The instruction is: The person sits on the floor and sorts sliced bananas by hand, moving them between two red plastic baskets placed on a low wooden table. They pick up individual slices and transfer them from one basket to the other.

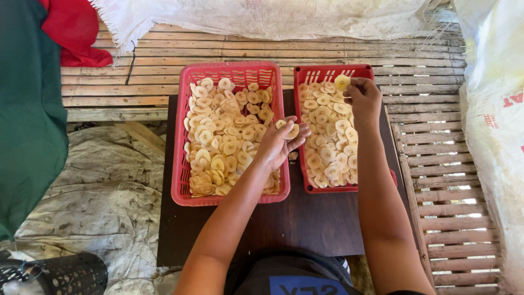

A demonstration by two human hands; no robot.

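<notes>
Two red plastic baskets sit side by side on a dark wooden table (305, 224). The left basket (180, 164) is heaped with pale yellow banana slices (229, 136). The right basket (305, 76) holds a flatter layer of slices (327, 142). My left hand (281, 142) hovers between the baskets, fingers curled around a few slices. My right hand (363, 98) is over the far end of the right basket, pinching a single slice (342, 82) between its fingertips.
A slatted bamboo platform (436, 164) surrounds the table at the back and right. White sacking (273, 16) lies along the far edge, red cloth (76, 33) and green cloth (27, 109) at the left. A grey tarp (103, 196) and a black mesh bin (71, 276) lie lower left.
</notes>
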